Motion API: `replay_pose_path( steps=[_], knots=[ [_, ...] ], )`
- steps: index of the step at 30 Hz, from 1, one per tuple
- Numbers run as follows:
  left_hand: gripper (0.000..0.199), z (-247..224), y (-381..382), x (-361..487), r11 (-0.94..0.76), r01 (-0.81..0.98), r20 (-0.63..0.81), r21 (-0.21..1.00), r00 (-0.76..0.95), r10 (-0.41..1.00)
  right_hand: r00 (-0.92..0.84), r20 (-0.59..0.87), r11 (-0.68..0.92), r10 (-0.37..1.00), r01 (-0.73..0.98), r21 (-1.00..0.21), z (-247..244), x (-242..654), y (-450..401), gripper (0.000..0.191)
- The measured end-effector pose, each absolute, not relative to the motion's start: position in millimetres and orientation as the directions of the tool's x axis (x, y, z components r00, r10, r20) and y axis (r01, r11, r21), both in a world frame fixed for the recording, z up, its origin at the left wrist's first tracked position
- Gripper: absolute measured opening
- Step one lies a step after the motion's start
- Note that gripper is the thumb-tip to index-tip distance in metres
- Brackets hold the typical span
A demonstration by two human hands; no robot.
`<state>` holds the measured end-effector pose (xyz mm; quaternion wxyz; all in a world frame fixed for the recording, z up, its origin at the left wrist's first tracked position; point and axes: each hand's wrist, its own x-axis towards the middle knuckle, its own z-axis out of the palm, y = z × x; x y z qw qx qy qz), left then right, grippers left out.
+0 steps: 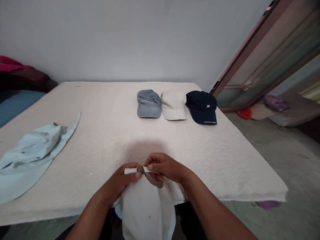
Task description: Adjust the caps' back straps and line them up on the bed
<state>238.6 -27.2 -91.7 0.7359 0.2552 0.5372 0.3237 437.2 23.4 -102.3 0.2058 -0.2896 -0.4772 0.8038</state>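
Note:
A white baseball cap (147, 210) is held at the table's front edge, its back strap (130, 171) turned away from me. Pinched between the fingers of my left hand (120, 181) is the strap beside its brass-coloured buckle (140, 170). My right hand (165, 166) grips the strap on the buckle's other side, thumb on top. The strap's loose end sticks out to the left of the buckle. Below the strap shows the cap's rear opening. Most of the brim is hidden under the crown.
On the white-covered table (107, 110) a grey cap (149, 103), a beige cap (173, 105) and a navy cap (202, 106) stand in a row at the back. A pale blue cap (37, 150) lies at the left, strap undone. A door (250, 76) is at the right.

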Motion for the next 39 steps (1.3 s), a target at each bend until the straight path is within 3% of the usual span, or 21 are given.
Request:
replay_pose_path(
  steps=[5,9,14,18,30,34,39],
  knots=[
    [0.015,-89.6,-24.4,238.9,0.622,-0.258,-0.538,0.739,0.329,0.776,-0.776,-0.27,-0.535,0.571,-0.102,-0.839,-105.9,437.6,23.1,0.014],
    [0.015,-90.3,-21.6,240.5,0.617,-0.27,-0.49,0.739,0.414,0.767,-0.761,-0.277,-0.561,0.586,-0.135,-0.817,-105.6,435.3,22.1,0.01],
    [0.018,-88.3,-22.1,243.0,0.62,-0.246,-0.508,0.745,0.394,0.766,-0.755,-0.283,-0.553,0.592,-0.125,-0.824,-103.5,434.4,21.6,0.013],
    [0.02,-85.8,-23.9,245.0,0.645,-0.216,-0.585,0.733,0.284,0.76,-0.754,-0.286,-0.544,0.592,-0.113,-0.831,-103.1,433.4,21.2,0.013],
    [0.015,-94.0,-23.1,245.4,0.671,-0.345,-0.553,0.657,0.384,0.739,-0.75,-0.304,-0.532,0.587,-0.075,-0.843,-105.6,436.2,21.5,0.012],
    [0.012,-87.8,-19.0,247.2,0.647,-0.426,-0.571,0.632,0.308,0.761,-0.751,-0.281,-0.513,0.598,-0.089,-0.853,-103.1,438.8,22.9,0.013],
    [0.018,-83.2,-11.9,248.6,0.676,-0.554,-0.671,0.485,0.26,0.695,-0.703,-0.272,-0.482,0.656,-0.114,-0.869,-106.0,448.8,24.4,0.014]
  ],
)
